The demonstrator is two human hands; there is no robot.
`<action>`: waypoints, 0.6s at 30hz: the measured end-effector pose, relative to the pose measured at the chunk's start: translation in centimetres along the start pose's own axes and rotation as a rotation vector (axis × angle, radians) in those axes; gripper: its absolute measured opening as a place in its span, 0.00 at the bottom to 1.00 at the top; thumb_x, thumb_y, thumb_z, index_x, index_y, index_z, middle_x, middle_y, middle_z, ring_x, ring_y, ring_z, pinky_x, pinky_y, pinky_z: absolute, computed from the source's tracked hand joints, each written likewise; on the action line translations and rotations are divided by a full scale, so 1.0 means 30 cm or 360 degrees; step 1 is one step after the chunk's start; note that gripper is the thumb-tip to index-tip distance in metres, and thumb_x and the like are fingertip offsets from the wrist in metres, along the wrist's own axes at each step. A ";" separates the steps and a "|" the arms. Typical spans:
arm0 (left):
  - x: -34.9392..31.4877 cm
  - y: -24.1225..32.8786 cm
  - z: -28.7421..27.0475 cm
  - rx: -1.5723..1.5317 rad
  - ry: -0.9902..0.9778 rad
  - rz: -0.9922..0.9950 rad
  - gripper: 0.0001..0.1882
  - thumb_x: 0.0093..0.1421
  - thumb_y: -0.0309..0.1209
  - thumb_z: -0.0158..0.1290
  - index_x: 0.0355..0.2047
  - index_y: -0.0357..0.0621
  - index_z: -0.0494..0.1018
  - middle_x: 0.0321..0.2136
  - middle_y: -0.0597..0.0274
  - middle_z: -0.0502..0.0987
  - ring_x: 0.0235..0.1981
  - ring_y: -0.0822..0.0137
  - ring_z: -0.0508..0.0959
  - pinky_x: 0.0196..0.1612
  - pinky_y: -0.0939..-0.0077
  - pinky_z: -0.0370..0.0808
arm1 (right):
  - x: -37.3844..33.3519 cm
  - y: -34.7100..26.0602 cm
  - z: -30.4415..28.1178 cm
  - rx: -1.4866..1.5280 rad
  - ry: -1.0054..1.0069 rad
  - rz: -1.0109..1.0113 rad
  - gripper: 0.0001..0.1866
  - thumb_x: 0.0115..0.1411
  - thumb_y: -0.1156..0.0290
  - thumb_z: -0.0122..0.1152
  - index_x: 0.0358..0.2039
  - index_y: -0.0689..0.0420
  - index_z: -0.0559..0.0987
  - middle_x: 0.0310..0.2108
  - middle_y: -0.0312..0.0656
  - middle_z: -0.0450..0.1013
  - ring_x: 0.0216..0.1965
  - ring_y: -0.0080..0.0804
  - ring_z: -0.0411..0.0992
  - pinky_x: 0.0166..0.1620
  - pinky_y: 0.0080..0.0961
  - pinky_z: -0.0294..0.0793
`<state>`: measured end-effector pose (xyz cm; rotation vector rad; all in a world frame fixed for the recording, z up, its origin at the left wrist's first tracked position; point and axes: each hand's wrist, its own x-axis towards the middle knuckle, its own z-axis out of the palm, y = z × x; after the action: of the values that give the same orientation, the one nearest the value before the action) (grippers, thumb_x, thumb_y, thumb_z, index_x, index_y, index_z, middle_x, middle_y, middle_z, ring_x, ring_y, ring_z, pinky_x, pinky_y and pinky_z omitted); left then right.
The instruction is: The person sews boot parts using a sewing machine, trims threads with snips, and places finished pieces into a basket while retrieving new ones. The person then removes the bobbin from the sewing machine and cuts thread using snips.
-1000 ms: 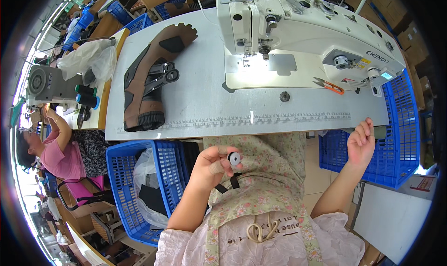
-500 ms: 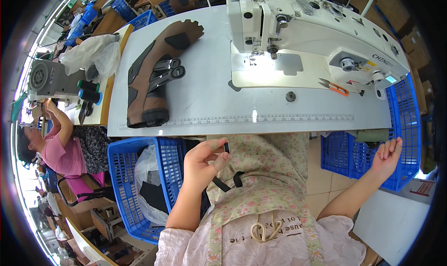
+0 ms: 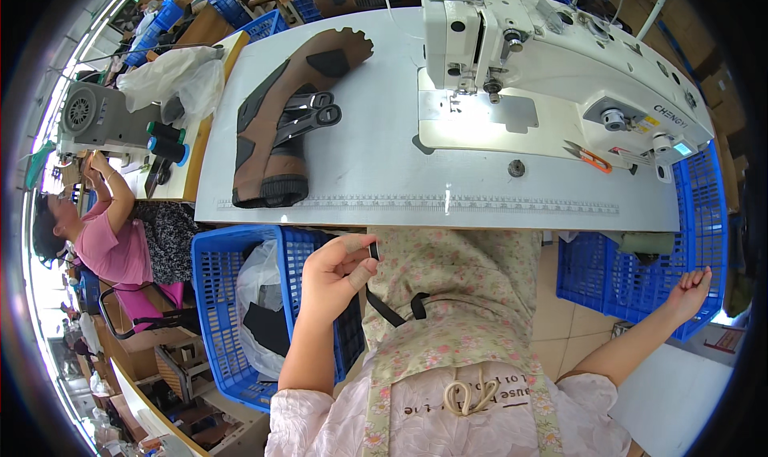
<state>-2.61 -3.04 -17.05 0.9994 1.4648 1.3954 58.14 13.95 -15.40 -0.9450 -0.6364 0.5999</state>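
My left hand [image 3: 330, 274] is raised over my lap, its thumb and fingers pinching a small black strip [image 3: 374, 250]. Off to the right, beside a blue plastic crate, my right hand [image 3: 690, 294] hangs with its fingers curled together; whether anything is inside them is hidden. A brown and black boot-shaped piece [image 3: 260, 129] lies on the left of the white worktable [image 3: 376, 165], with black looped parts [image 3: 310, 119] sticking out at its side. Across the table's far right stands a white sewing machine [image 3: 560, 73], its needle area lit.
Orange-handled thread snips [image 3: 590, 158] and a small round dark metal part [image 3: 516, 168] lie before the machine. A blue crate [image 3: 232, 253] with plastic-wrapped dark pieces stands at my left, another blue crate [image 3: 588, 277] at my right. A person [image 3: 112, 241] in pink works at another machine.
My right hand has moved down and outward, its fingers curling closer. My left hand keeps its pinch on the black strip and has shifted slightly left. The whole view has shifted a little.
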 end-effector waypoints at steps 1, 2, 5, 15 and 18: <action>0.000 0.005 -0.002 -0.0001 -0.0006 0.0002 0.17 0.55 0.22 0.59 0.45 0.31 0.73 0.41 0.56 0.77 0.39 0.64 0.80 0.37 0.78 0.79 | -0.018 0.005 0.040 -0.0249 0.0067 -0.0048 0.12 0.67 0.64 0.50 0.41 0.62 0.71 0.19 0.30 0.57 0.17 0.17 0.52 0.20 0.16 0.52; 0.000 0.013 -0.002 -0.0026 -0.0064 -0.0051 0.17 0.55 0.22 0.60 0.45 0.31 0.73 0.42 0.55 0.77 0.39 0.64 0.80 0.37 0.78 0.79 | -0.042 0.012 0.084 -0.0500 0.0138 -0.0098 0.13 0.66 0.64 0.52 0.41 0.61 0.72 0.19 0.30 0.58 0.18 0.16 0.54 0.20 0.15 0.53; 0.000 0.025 0.039 -0.0060 -0.0202 -0.0089 0.18 0.54 0.22 0.61 0.45 0.31 0.73 0.42 0.54 0.76 0.39 0.63 0.80 0.37 0.78 0.79 | -0.353 0.034 0.404 -0.0895 -0.0266 0.0041 0.10 0.64 0.66 0.52 0.39 0.59 0.75 0.26 0.35 0.72 0.23 0.18 0.65 0.24 0.13 0.60; 0.001 0.043 0.151 -0.0170 -0.0469 -0.0076 0.19 0.55 0.22 0.60 0.47 0.30 0.71 0.43 0.51 0.76 0.39 0.62 0.80 0.37 0.77 0.79 | -0.971 0.212 0.762 0.0031 -0.2415 0.1849 0.18 0.64 0.61 0.57 0.48 0.58 0.74 0.30 0.33 0.72 0.23 0.16 0.65 0.27 0.16 0.67; -0.005 0.051 0.142 -0.0256 -0.0424 -0.0121 0.19 0.55 0.21 0.60 0.47 0.30 0.72 0.44 0.50 0.76 0.40 0.62 0.80 0.37 0.77 0.79 | -0.916 0.209 0.743 -0.0507 -0.2527 0.1492 0.13 0.61 0.62 0.61 0.39 0.60 0.78 0.21 0.29 0.70 0.19 0.15 0.62 0.23 0.14 0.62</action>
<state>1.46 -1.78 -15.55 0.9755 1.1644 1.2509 22.57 9.34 -17.41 -0.8865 -1.7242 2.2149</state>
